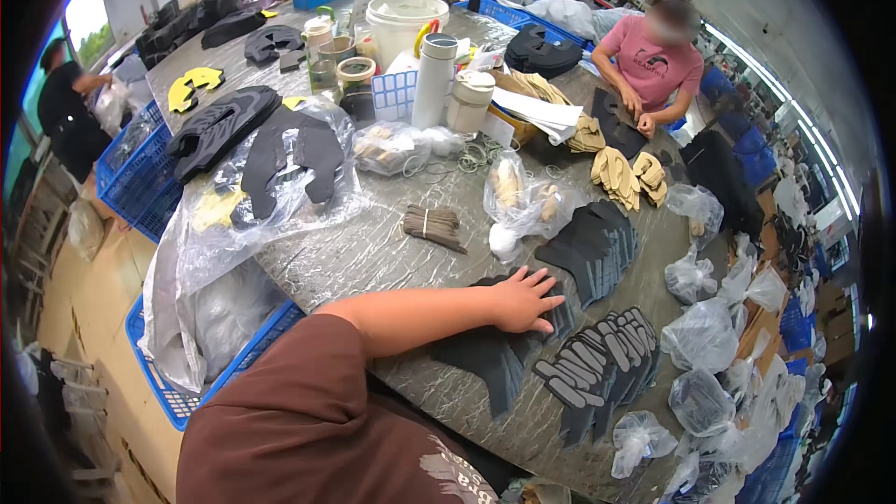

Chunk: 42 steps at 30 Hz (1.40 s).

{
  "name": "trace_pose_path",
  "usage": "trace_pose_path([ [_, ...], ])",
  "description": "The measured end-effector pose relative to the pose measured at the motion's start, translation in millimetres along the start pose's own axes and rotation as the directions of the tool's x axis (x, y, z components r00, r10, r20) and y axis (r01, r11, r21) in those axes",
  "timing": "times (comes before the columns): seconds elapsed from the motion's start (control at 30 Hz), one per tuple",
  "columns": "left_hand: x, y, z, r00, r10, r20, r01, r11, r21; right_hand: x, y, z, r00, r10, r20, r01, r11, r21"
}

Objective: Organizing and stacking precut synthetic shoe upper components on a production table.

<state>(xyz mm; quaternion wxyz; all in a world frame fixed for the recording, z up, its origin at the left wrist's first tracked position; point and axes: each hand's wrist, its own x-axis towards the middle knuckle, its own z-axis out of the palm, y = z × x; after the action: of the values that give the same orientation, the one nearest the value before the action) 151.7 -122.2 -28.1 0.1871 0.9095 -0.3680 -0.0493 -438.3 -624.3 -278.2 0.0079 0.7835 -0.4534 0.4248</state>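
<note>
My left hand (525, 303) lies palm down, fingers spread, on a fanned stack of dark cut sheet pieces (490, 364) near the table's front. Nothing is gripped in it. My right hand is out of view. Just beyond my fingers sits another fanned stack of dark grey pieces (597, 247). To the right are dark pieces with light grey oblong strips (597, 359), laid in overlapping rows. A bundle of brown laces (435, 227) tied with a band rests farther back.
Bagged small parts (523, 196), a steel flask (435, 79) and a white bucket (408, 23) stand on the marbled table (345, 266). Dark shoe-upper pieces (294, 154) lie on plastic at left. Clear bags (700, 336) crowd the right edge. A co-worker in pink (658, 61) handles dark material opposite.
</note>
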Motion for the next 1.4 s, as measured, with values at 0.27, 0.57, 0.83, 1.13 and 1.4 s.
trace_pose_path([
  [0.27, -141, -99, -62, 0.862, -0.411, -0.298, 0.459, 0.881, 0.114, 133, -539, -26, 0.984, -0.177, 0.012, 0.106, 0.638, 0.763],
  [0.57, -149, -112, -36, 0.859, -0.427, -0.283, 0.461, 0.885, 0.063, -68, -818, 22, 0.157, -0.987, -0.026, 0.351, 0.032, 0.936],
  [0.83, -154, -113, -37, 0.843, -0.430, -0.324, 0.460, 0.888, 0.016, -93, -830, 20, 0.162, -0.979, 0.126, 0.406, 0.182, 0.896],
  [1.13, -151, -114, -35, 0.842, -0.432, -0.324, 0.451, 0.892, -0.019, -88, -840, 21, 0.105, -0.976, 0.190, 0.466, 0.217, 0.858],
  [1.4, -150, -114, -30, 0.854, -0.435, -0.285, 0.455, 0.890, 0.004, -73, -832, -11, 0.060, -0.916, 0.396, 0.574, 0.357, 0.737],
])
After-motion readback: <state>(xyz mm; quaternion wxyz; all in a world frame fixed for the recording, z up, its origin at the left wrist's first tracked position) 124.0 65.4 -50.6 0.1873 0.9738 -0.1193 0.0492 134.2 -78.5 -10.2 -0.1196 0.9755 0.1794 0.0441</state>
